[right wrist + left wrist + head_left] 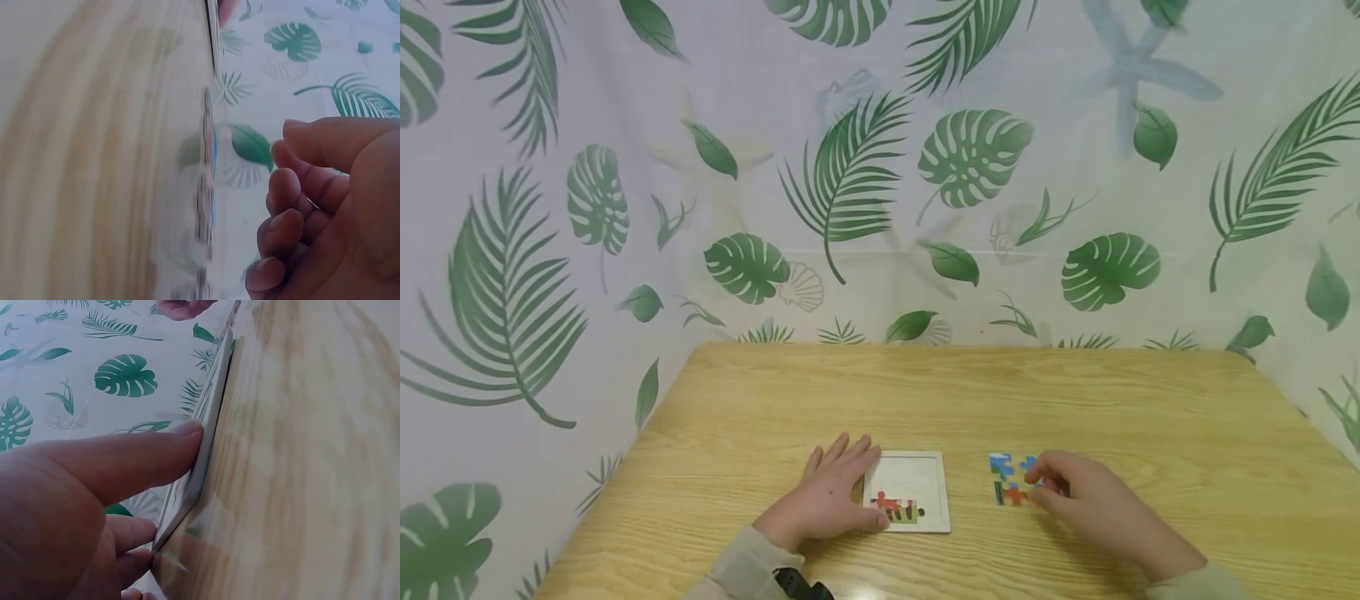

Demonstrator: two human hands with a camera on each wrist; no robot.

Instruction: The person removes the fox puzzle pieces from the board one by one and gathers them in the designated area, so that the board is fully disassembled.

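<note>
A white puzzle tray (910,475) lies flat on the table. Several joined jigsaw pieces (901,508), red, green and dark, fill part of its near side. My left hand (831,493) rests at the tray's left edge, fingers spread, and its thumb (156,453) presses on the near rim. To the right of the tray lie several loose jigsaw pieces, among them a blue one (1000,464) and a red one (1015,496). My right hand (1086,496) hovers over their right side with loosely bent fingers; no piece shows between its thumb and fingertips (284,187). It partly hides the pieces.
The wooden table (970,392) extends behind and beside the tray and pieces. A white curtain (880,308) with green leaf prints stands along its back and sides. A black wristband (801,583) sits at the left sleeve.
</note>
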